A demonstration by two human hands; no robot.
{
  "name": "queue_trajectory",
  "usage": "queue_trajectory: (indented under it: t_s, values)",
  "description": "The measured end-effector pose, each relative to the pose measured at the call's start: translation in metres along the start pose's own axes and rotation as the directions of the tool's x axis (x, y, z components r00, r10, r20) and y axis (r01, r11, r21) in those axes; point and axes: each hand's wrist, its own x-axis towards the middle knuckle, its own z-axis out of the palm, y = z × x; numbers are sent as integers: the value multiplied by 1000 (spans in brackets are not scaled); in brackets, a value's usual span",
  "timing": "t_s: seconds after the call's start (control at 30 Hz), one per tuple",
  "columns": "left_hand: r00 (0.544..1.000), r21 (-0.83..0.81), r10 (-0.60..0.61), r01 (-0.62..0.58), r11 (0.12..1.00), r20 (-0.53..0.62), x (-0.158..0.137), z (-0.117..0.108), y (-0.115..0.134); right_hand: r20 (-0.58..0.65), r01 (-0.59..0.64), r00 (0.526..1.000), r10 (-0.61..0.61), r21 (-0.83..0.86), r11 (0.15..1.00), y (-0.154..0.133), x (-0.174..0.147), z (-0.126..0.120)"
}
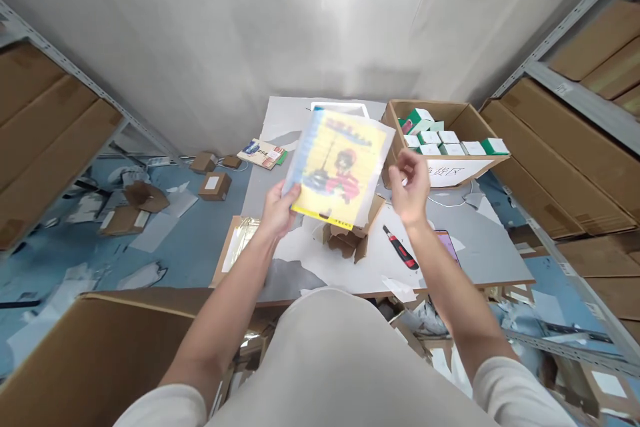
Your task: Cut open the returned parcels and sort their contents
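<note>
My left hand [280, 212] is closed on the lower left corner of a thin yellow picture book [345, 163], thumb on top. A cartoon figure in red shows blurred through what looks like a translucent sleeve. The book is tilted above the table. My right hand [411, 187] is raised to the right of the book, apart from it. Its fingers are loosely curled with a gap to the thumb, and I see nothing between them. Below the book lies a torn cardboard piece [357, 233], partly hidden. A red and black utility knife [401, 248] lies below my right hand.
A cardboard bin [473, 121] of small green and white boxes [429, 138] stands at the table's back right. Booklets [261, 153] lie at the left edge. A phone [447, 244] is partly behind my right forearm. Shelves of cartons [565, 160] flank the table; packaging litters the floor.
</note>
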Motion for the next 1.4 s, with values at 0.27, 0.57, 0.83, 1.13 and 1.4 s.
queue_trajectory:
  t_s: [0.27,0.57,0.83,1.13,1.4]
  values:
    - [989,-141,-133,124,982,-57,-34,-22,-51,497,-550,796,345,359,754,11,-69,41]
    - [975,-73,-207,202,977,-83,-44,-44,-74,601,-664,689,405,299,686,16,-85,52]
    - [835,749,346,115,652,-429,-52,-110,-109,489,-747,665,565,417,518,46,-79,34]
    - [988,997,-143,-41,66,50,-73,-134,-175,334,-683,721,607,489,542,85,-14,15]
    - [918,985,-382,147,85,-104,-61,-130,-216,378,-721,669,640,538,436,146,62,69]
